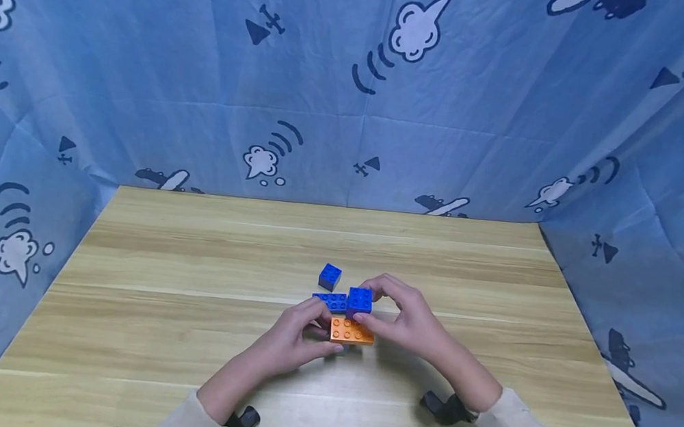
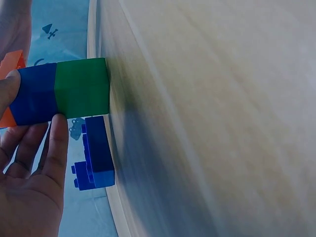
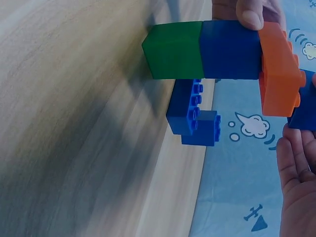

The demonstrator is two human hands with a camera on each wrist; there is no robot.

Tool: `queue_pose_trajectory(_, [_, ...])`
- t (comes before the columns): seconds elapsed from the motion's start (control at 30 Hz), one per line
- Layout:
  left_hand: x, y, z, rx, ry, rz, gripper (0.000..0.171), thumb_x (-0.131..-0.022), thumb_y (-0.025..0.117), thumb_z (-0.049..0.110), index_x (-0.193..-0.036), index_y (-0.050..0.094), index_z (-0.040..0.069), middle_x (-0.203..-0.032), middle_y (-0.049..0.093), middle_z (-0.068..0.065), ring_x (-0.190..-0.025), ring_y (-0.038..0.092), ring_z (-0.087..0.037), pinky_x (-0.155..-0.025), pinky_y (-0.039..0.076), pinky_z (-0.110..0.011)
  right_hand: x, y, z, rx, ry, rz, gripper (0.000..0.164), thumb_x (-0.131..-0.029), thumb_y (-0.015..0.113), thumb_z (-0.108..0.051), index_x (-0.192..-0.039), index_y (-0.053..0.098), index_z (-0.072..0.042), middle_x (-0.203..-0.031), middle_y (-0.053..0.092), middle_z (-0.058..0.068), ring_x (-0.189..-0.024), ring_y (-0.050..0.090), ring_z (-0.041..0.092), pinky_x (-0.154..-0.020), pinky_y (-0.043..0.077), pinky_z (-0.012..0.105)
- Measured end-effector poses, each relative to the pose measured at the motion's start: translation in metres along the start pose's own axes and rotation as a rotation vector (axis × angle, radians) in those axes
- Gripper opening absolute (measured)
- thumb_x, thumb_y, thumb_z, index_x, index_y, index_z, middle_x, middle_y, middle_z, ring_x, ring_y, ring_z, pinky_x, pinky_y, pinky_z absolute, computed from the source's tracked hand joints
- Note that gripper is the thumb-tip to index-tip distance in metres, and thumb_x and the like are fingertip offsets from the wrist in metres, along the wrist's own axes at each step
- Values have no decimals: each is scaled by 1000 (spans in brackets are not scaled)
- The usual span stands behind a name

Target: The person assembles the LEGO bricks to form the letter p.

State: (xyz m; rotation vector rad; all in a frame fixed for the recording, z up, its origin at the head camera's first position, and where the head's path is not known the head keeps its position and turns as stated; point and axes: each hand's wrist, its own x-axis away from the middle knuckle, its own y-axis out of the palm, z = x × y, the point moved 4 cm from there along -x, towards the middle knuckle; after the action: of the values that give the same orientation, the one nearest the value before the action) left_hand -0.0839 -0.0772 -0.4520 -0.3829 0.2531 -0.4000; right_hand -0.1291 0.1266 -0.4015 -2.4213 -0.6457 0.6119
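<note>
My left hand grips a small stack of toy building bricks, its thumb at the joint between the upper two. An orange brick tops the stack. Below it come a blue brick and a green brick, the green one lowest and close over the table. Another blue brick is pinched between the thumb and fingers of my right hand. In the right wrist view it overlaps the studded side of the orange brick, partly cut off by the frame edge.
Behind the hands, a longer blue brick lies studs up on the wooden table. A small square blue brick sits just beyond it. A blue patterned curtain hangs along the table's back and sides.
</note>
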Motion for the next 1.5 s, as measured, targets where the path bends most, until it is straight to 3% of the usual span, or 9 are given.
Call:
queue_pose_trajectory(0.4, [0, -1, -1, 19, -14, -11, 28, -88, 85, 16, -98, 60, 10, -102, 64, -5, -103, 69, -13, -91, 66, -28, 2, 5, -3, -29, -20, -16, 30, -87, 86, -14, -114, 71, -13, -109, 75, 0, -96, 64, 7, -89, 59, 24])
queue_pose_trajectory(0.67, [0, 0, -2, 29, -5, -13, 27, -89, 84, 14, -99, 60, 9, -103, 64, -6, -103, 69, -15, -92, 66, -31, 3, 10, -8, -50, -57, -45, 32, -88, 86, -16, -115, 70, -15, -110, 75, -1, -97, 64, 9, -89, 62, 33])
queue_pose_trajectory(1.2, [0, -1, -1, 18, -10, -14, 27, -88, 85, 12, -101, 61, 11, -104, 65, -4, -103, 70, -15, -94, 66, -30, 5, 19, -14, -36, -77, -80, 36, -87, 86, -17, -119, 69, -15, -112, 75, -1, -97, 61, 9, -86, 58, 25])
queue_pose_trajectory(1.5, [0, 0, -1, 38, -11, -13, 25, -88, 83, 9, -99, 61, 10, -102, 64, -5, -105, 69, -17, -93, 65, -26, 7, 21, -14, -38, -88, -71, 35, -86, 86, -14, -118, 70, -15, -111, 75, 0, -97, 62, 10, -85, 60, 28])
